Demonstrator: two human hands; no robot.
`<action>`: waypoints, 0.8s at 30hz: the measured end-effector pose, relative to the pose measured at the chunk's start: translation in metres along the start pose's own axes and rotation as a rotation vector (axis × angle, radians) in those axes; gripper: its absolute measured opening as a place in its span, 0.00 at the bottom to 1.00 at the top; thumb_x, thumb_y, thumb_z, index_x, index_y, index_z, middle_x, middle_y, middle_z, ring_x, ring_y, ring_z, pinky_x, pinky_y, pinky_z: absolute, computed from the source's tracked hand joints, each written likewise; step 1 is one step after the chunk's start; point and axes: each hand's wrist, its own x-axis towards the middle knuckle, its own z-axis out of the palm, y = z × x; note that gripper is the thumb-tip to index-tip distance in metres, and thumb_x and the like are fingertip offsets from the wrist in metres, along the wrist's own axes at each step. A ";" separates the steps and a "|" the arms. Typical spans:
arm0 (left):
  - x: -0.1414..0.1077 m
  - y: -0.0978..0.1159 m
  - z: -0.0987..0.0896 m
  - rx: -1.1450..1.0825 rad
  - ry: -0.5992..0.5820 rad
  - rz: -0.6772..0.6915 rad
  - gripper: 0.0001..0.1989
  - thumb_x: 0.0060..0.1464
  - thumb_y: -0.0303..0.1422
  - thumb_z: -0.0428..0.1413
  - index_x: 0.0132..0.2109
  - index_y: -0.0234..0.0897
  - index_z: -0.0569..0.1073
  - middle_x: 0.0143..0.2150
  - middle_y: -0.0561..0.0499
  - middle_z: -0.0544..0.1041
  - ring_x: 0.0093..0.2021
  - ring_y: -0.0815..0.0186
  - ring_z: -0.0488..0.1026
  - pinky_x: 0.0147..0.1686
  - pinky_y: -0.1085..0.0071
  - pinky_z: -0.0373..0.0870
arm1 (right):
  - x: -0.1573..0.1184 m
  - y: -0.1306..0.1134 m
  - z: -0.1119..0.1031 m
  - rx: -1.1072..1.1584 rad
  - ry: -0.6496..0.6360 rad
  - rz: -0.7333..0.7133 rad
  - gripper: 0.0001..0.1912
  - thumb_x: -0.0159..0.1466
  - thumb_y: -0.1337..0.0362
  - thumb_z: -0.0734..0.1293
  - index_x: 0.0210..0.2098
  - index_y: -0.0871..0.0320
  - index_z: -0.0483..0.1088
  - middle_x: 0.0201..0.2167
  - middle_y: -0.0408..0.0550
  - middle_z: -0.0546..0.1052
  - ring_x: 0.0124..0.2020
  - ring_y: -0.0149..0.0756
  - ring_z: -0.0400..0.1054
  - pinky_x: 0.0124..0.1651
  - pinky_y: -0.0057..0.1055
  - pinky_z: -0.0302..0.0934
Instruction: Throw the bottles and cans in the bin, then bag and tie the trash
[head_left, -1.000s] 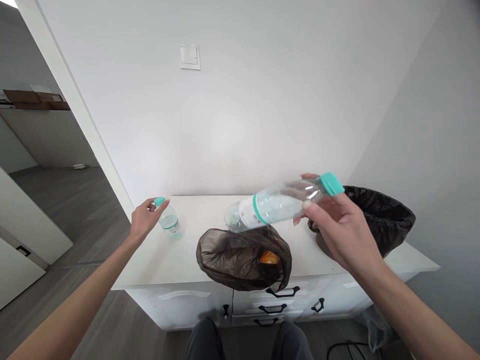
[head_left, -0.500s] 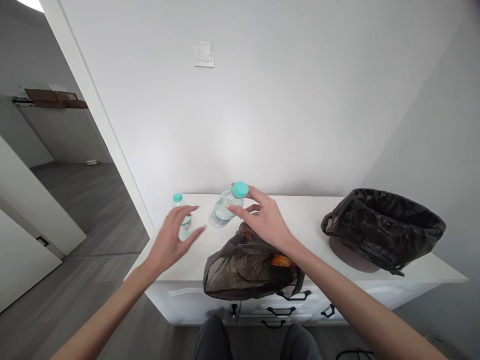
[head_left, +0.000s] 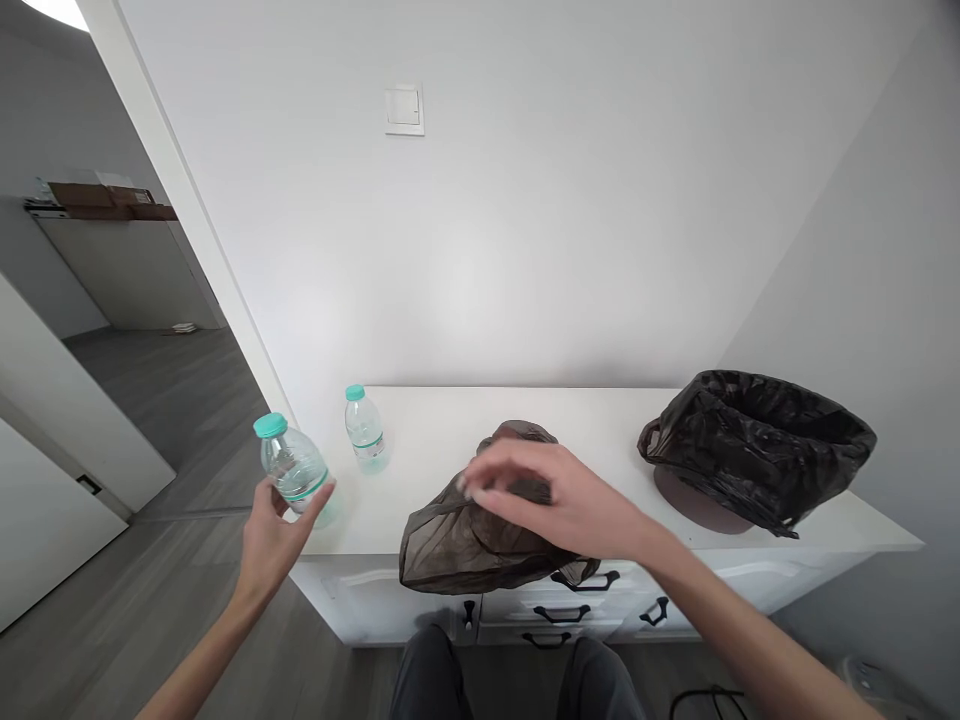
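My left hand (head_left: 274, 535) grips a clear plastic bottle (head_left: 296, 470) with a turquoise cap and label band, tilted to the left over the cabinet's left front corner. A second, similar bottle (head_left: 365, 430) stands upright on the white cabinet top (head_left: 420, 420) behind it. My right hand (head_left: 551, 495) hovers over a thin, see-through black plastic bag (head_left: 457, 550), its fingers curved, apart and slightly blurred, with nothing seen between them. The bag lies crumpled over the front edge of the top, partly hidden under this hand.
A bin (head_left: 697, 500) lined with a black bag (head_left: 795, 450) stands at the right of the cabinet top. Drawers with black handles (head_left: 562, 613) face my knees. A light switch (head_left: 404, 109) is on the wall. To the left lies a doorway; a cable (head_left: 705, 695) lies on the floor.
The bottle that my right hand held has passed to my left hand and moved left and nearer. My right hand is now free, lower, over the bag.
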 end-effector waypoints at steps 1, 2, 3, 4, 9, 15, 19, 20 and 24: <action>0.005 -0.009 0.000 0.029 0.018 -0.035 0.39 0.46 0.56 0.64 0.60 0.40 0.67 0.58 0.41 0.78 0.57 0.45 0.76 0.52 0.53 0.76 | -0.010 0.000 -0.007 0.044 -0.129 0.037 0.13 0.72 0.57 0.65 0.51 0.53 0.76 0.48 0.47 0.81 0.45 0.35 0.76 0.48 0.32 0.71; 0.010 -0.016 0.000 0.062 0.031 -0.062 0.40 0.45 0.57 0.64 0.59 0.39 0.67 0.57 0.40 0.78 0.56 0.43 0.76 0.52 0.52 0.75 | -0.019 0.002 -0.010 0.057 -0.254 0.076 0.13 0.73 0.57 0.64 0.51 0.52 0.77 0.47 0.47 0.82 0.45 0.35 0.77 0.46 0.30 0.70; 0.015 -0.021 0.002 0.097 0.036 -0.077 0.40 0.44 0.58 0.64 0.58 0.38 0.67 0.55 0.39 0.78 0.55 0.42 0.76 0.52 0.51 0.75 | -0.027 0.007 -0.011 0.024 -0.345 0.113 0.13 0.73 0.58 0.63 0.52 0.52 0.77 0.47 0.47 0.82 0.46 0.36 0.77 0.46 0.30 0.70; 0.019 -0.024 0.005 0.127 0.035 -0.083 0.41 0.43 0.58 0.64 0.57 0.38 0.67 0.54 0.39 0.78 0.54 0.41 0.77 0.51 0.50 0.75 | -0.034 0.014 -0.008 -0.057 -0.388 0.145 0.14 0.73 0.60 0.62 0.53 0.52 0.77 0.48 0.47 0.82 0.47 0.38 0.77 0.46 0.31 0.70; 0.032 -0.031 0.032 0.169 0.061 -0.036 0.42 0.42 0.58 0.63 0.57 0.35 0.66 0.51 0.39 0.78 0.50 0.43 0.77 0.49 0.51 0.74 | -0.052 0.075 0.032 -0.718 -0.238 0.312 0.25 0.65 0.79 0.59 0.58 0.61 0.74 0.58 0.60 0.75 0.59 0.51 0.70 0.58 0.43 0.65; 0.042 -0.038 0.063 0.113 0.102 0.027 0.46 0.44 0.61 0.61 0.61 0.33 0.64 0.54 0.36 0.76 0.52 0.42 0.75 0.50 0.50 0.73 | -0.050 0.119 0.042 -0.982 -0.111 0.462 0.31 0.63 0.79 0.59 0.65 0.63 0.67 0.62 0.67 0.72 0.61 0.58 0.67 0.60 0.52 0.61; 0.050 -0.038 0.076 0.097 0.104 0.044 0.47 0.44 0.61 0.62 0.62 0.34 0.63 0.55 0.37 0.76 0.53 0.43 0.75 0.51 0.50 0.73 | -0.052 0.130 0.029 -1.046 -0.118 0.529 0.33 0.60 0.81 0.61 0.63 0.64 0.68 0.62 0.68 0.71 0.63 0.62 0.65 0.62 0.55 0.58; 0.052 -0.037 0.079 0.093 0.106 0.047 0.46 0.45 0.60 0.62 0.62 0.34 0.63 0.55 0.37 0.76 0.53 0.43 0.75 0.51 0.50 0.73 | -0.053 0.132 0.025 -1.051 -0.157 0.530 0.34 0.57 0.82 0.63 0.63 0.63 0.68 0.63 0.67 0.71 0.63 0.62 0.65 0.62 0.55 0.58; 0.058 -0.031 0.086 0.071 0.105 0.046 0.45 0.46 0.58 0.63 0.62 0.34 0.64 0.56 0.36 0.75 0.55 0.44 0.74 0.53 0.51 0.72 | -0.059 0.137 0.010 -1.069 -0.294 0.487 0.37 0.54 0.82 0.66 0.61 0.56 0.71 0.62 0.63 0.72 0.62 0.60 0.65 0.60 0.53 0.59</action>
